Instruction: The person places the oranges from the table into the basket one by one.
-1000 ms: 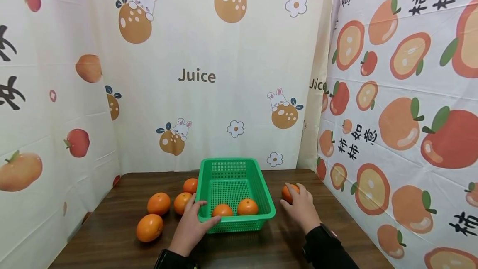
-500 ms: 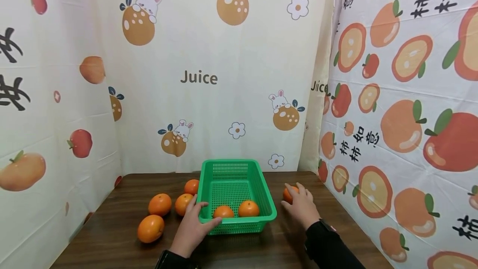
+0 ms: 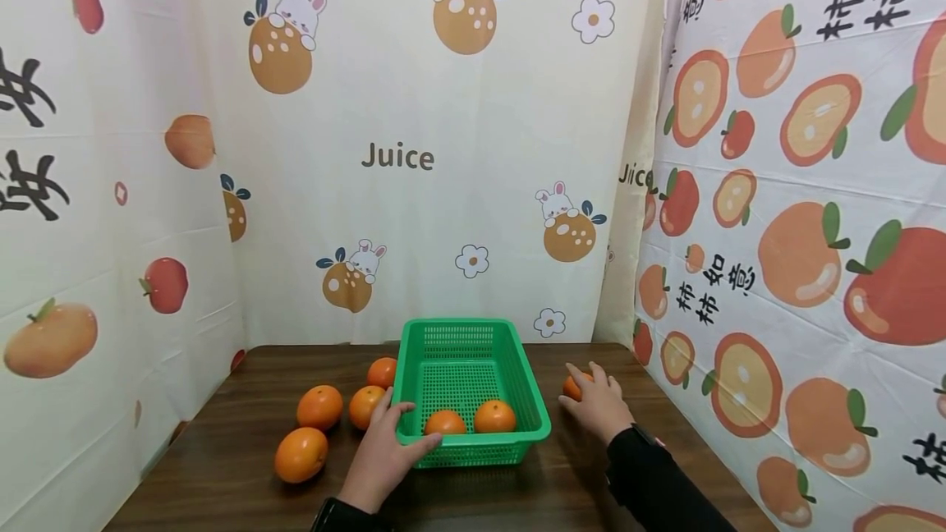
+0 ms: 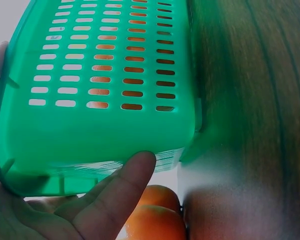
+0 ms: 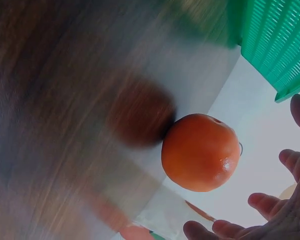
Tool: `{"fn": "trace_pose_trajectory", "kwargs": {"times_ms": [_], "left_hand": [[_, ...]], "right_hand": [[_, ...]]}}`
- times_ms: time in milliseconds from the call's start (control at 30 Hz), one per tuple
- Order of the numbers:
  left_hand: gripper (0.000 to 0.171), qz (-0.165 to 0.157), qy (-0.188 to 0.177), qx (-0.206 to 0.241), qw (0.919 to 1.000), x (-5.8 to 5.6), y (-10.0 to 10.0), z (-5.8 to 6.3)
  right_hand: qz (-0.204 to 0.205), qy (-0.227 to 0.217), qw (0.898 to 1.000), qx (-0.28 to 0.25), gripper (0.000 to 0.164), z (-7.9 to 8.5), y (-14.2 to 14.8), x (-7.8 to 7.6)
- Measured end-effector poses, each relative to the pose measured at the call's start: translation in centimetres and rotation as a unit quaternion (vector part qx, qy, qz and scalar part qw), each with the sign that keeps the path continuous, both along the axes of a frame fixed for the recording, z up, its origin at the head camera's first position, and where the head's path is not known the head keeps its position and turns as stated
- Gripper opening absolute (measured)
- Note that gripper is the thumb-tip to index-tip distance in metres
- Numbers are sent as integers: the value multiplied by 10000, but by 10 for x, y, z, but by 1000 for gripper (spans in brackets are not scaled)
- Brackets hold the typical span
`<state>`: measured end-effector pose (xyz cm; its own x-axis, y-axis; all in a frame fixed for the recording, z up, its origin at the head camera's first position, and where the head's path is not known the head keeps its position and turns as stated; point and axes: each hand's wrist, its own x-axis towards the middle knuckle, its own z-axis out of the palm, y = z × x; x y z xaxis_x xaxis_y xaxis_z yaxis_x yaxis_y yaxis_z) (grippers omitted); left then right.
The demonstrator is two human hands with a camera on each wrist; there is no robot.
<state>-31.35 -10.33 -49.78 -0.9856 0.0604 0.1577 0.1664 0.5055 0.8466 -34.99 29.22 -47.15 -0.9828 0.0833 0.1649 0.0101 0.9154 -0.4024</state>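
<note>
A green plastic basket (image 3: 534, 401) stands mid-table with two oranges, a left one (image 3: 446, 423) and a right one (image 3: 495, 416), near its front wall. My left hand (image 3: 380, 454) holds the basket's front left corner, thumb at the front rim and other fingers at the left side. In the left wrist view one finger (image 4: 139, 167) lies along the outside wall. My right hand (image 3: 602, 407) hovers over a lone orange (image 3: 572, 388) right of the basket, partly hiding it. The right wrist view shows its fingers (image 5: 265, 204) spread and apart from that orange (image 5: 200, 152).
Several more oranges lie left of the basket, among them a front one (image 3: 300, 455), one behind it (image 3: 319, 408), and one close to the left hand (image 3: 365, 406). Printed cloth (image 3: 473, 187) encloses the brown wooden table (image 3: 222, 442) at the back and sides.
The head view has shifted slightly, moving the whole scene a little right and down in the picture. Both hands, the basket and the oranges keep about the same places relative to each other.
</note>
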Motion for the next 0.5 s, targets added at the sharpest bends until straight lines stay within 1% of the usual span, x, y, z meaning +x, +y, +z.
{"fn": "trace_pose_trajectory", "kwargs": {"times_ms": [167, 333, 500], "left_hand": [[82, 12, 5, -5, 10000, -3, 1, -2], [87, 6, -1, -69, 10000, -3, 1, -1], [91, -14, 7, -86, 10000, -2, 2, -1]], "right_hand": [[78, -33, 9999, 85, 67, 1, -2, -2], [150, -76, 9997, 200, 65, -4, -4, -7], [325, -50, 9987, 380, 57, -7, -4, -8]]}}
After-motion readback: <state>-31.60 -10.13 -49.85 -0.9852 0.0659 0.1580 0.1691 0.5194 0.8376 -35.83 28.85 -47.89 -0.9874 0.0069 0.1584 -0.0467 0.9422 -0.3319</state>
